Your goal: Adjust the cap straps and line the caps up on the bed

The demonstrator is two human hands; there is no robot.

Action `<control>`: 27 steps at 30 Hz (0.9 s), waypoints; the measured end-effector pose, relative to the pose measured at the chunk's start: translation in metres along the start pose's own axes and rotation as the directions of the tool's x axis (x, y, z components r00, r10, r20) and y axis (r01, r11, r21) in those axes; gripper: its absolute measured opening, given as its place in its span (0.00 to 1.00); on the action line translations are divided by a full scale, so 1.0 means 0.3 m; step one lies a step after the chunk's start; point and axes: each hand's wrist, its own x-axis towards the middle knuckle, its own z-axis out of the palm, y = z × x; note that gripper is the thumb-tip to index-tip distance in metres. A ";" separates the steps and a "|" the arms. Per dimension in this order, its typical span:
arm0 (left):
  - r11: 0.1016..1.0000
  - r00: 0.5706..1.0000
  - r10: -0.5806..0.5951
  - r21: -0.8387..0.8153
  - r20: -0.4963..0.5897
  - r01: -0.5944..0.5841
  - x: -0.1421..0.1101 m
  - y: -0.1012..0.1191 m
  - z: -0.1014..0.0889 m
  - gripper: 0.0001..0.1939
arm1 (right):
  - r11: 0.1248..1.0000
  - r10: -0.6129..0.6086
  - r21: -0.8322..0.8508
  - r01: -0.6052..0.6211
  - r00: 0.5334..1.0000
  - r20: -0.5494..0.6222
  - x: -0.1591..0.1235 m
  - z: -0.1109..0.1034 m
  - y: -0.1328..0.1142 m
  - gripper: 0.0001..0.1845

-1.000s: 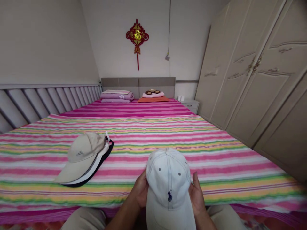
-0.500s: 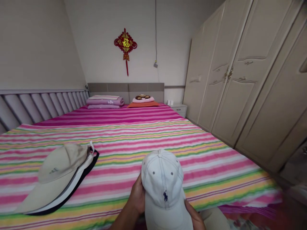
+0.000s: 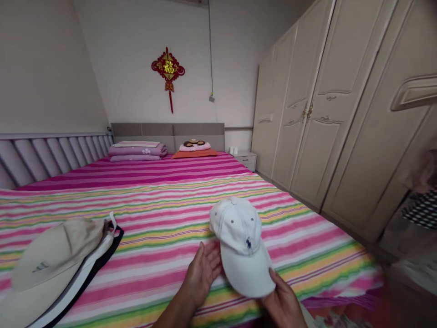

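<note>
- The right hand (image 3: pixel 283 303) pinches the brim of a white cap (image 3: pixel 241 248), thumb on top, above a striped sheet (image 3: pixel 160 259).
- The left hand (image 3: pixel 202 273), palm facing the white cap, fingers loosely spread, sits just beside its crown; whether they touch, one cannot tell.
- Left of the left hand, a nested stack appears done; the white cap, well apart from it and in hand, looks unfinished.
- The count: 4 caps visible, 1 white cap held, and 1 beige cap (image 3: pixel 58 255), 1 pale cap (image 3: pixel 70 289) and 1 black cap (image 3: pixel 103 260) stacked.
- Far beyond both hands: 2 bedding piles (image 3: pixel 136 150).
</note>
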 end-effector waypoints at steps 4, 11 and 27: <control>0.995 0.998 -0.021 0.092 -0.057 0.027 -0.025 -0.020 -0.078 0.25 | 0.991 -0.123 -0.074 0.115 0.987 -0.107 0.123 0.038 -0.151 0.14; 0.965 0.994 0.067 0.258 -0.086 -0.043 -0.086 -0.057 -0.172 0.18 | 0.965 -0.220 -0.187 0.186 0.959 -0.179 0.277 0.010 -0.296 0.19; 0.964 0.989 0.142 0.230 -0.033 -0.130 -0.095 -0.084 -0.195 0.17 | 0.346 -0.619 -0.938 0.020 0.756 -0.212 0.241 -0.053 -0.375 0.05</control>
